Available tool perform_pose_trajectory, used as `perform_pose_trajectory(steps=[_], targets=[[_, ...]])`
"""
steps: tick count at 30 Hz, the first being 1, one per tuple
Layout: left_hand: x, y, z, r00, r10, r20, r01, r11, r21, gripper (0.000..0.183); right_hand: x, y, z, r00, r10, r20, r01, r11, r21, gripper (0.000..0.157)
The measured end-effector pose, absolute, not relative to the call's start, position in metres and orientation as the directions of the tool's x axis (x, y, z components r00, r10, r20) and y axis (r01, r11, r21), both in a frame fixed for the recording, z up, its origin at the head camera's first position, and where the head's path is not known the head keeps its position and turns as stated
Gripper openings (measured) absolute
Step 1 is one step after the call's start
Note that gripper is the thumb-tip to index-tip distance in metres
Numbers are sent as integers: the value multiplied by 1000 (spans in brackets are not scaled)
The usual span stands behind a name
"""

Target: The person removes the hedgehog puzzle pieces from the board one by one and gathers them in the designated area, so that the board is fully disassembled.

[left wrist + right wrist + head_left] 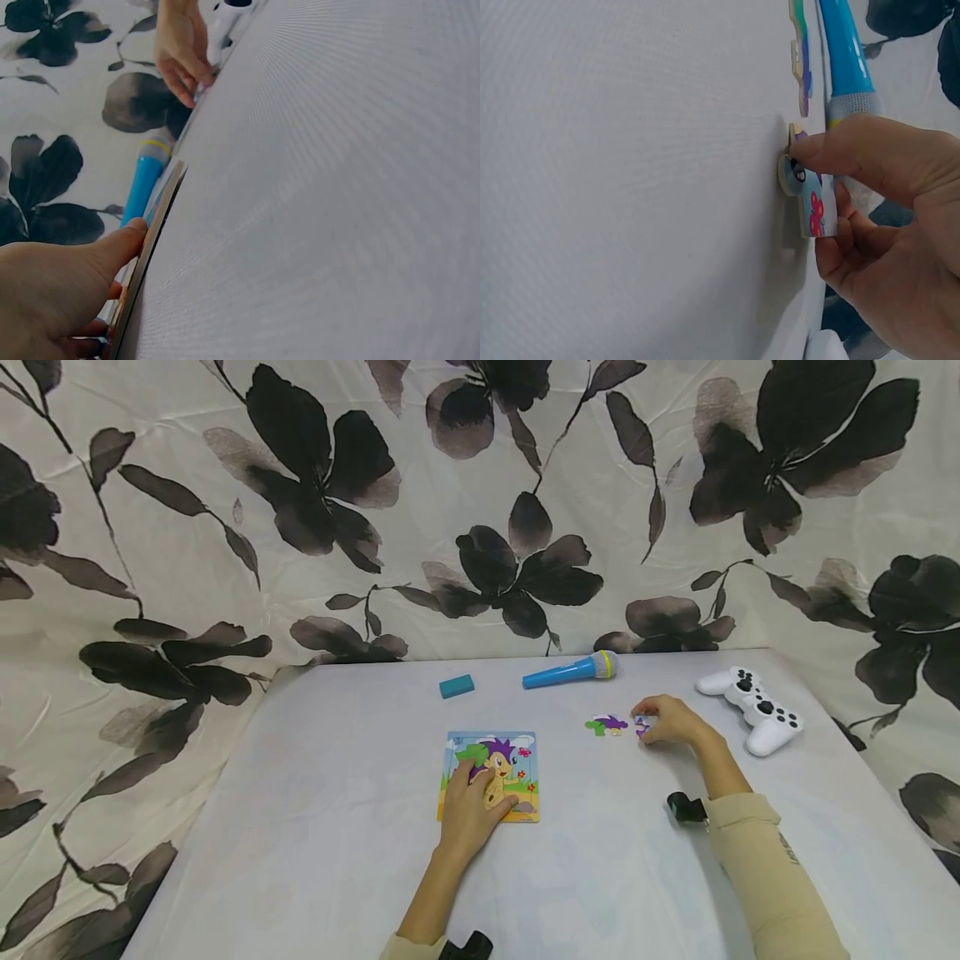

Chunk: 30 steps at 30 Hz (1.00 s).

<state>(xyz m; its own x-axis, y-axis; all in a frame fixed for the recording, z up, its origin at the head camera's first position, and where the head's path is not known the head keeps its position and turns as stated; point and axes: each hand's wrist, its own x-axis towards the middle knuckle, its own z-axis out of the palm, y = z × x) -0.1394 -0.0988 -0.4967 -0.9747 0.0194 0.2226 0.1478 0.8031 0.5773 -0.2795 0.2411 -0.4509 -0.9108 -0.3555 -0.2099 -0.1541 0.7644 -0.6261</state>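
Note:
A square picture puzzle (528,752) with a purple-haired cartoon figure lies on the table's middle. My left hand (470,806) rests on its lower left part with fingers spread, covering some of the picture; in the left wrist view the thumb lies at the edge of the puzzle board (154,240). My right hand (670,721) pinches a puzzle piece (815,202) with a red flower and an eye printed on it, tilted close over the tabletop. Just left of that hand lie green and purple puzzle pieces (606,724).
Behind the puzzle lie a teal block (457,686) and a blue toy microphone (562,673). A white game controller (752,710) sits right of my right hand. The white-covered table (315,827) meets a flowered cloth (420,510) at the back.

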Motion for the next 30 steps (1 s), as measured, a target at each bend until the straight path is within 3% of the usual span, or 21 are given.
perform_pose_trajectory(steps=[21, 30], targets=[[-137, -98, -493, -977, 22, 212, 144, 800, 582, 56, -271, 241, -453, -919, -375, -124, -235, 771, -592, 48], [-137, -99, -492, -978, 58, 200, 147, 874, 463, 56, -268, 229, -456, -947, -319, -28, -247, 784, -570, 55]])
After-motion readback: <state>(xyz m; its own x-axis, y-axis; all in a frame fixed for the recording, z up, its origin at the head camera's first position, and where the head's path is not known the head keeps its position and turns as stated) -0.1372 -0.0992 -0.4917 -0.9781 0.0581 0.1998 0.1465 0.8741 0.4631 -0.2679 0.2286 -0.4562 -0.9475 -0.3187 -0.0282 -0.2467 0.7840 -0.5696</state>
